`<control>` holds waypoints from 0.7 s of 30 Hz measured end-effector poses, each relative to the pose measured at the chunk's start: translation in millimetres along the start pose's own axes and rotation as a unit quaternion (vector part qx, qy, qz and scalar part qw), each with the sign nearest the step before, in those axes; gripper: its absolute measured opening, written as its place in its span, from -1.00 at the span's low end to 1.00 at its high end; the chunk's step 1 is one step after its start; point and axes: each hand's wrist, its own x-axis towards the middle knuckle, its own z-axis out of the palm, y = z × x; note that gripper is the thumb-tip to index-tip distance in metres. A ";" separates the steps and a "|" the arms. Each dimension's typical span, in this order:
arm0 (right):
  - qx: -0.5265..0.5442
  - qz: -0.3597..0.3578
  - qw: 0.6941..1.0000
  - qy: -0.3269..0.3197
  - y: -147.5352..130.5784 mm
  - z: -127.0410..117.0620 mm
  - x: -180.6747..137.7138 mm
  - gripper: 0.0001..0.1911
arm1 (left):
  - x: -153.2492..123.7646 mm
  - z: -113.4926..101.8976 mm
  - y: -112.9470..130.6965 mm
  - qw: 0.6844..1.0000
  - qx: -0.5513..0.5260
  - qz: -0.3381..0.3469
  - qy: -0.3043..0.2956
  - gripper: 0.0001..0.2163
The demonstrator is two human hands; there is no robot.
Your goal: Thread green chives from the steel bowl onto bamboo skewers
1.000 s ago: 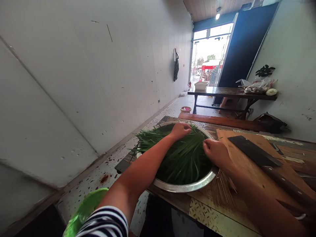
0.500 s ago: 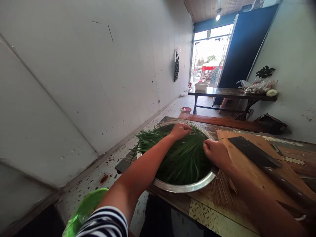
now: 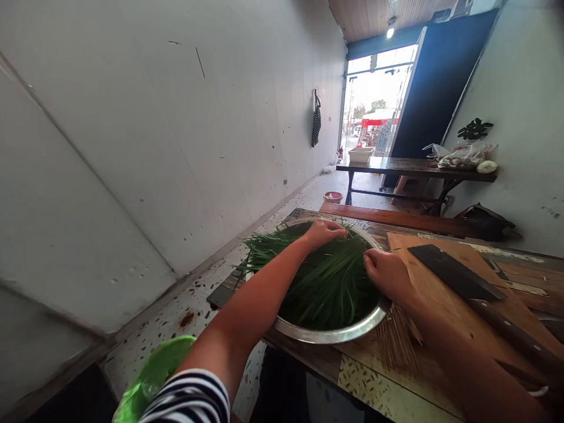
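Indeed, the left hand (image 3: 324, 232) hangs over long greens (image 3: 324, 279) in the metal basin (image 3: 328, 336), the right hand (image 3: 388, 273) by its rim; both look closed, on what I can't tell.

Left hand (image 3: 325, 233) held pinched over far side of basin (image 3: 326, 336), right hand (image 3: 386, 272) held curled at its right rim.

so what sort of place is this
Probably a small eatery or its prep area: greens in a big bowl, a cleaver on a board, and a long table near a glass door.
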 end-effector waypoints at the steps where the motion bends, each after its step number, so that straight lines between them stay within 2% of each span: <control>1: 0.002 0.000 1.000 0.001 -0.1 0.0 -0.1 -0.67 | 1.4 1.1 -2.1 1.000 -0.007 -0.013 0.021 -0.73; 4: 0.005 -0.001 1.000 -0.003 0.0 -0.4 -0.2 -0.67 | 5.2 4.0 -8.7 0.998 -0.010 -0.039 0.056 -0.76; 12: 0.000 -0.001 1.000 -0.003 0.0 -0.1 -0.1 -0.68 | 7.1 6.6 -13.0 0.999 -0.018 -0.018 0.031 -0.78; 18: -0.006 -0.004 1.000 0.007 0.0 0.5 -1.1 -0.68 | 6.9 6.7 -13.5 0.998 0.001 -0.014 0.056 -0.77; 21: -0.005 -0.008 1.000 0.007 0.3 0.7 -0.8 -0.67 | 6.7 7.5 -13.5 0.999 0.006 -0.012 0.049 -0.77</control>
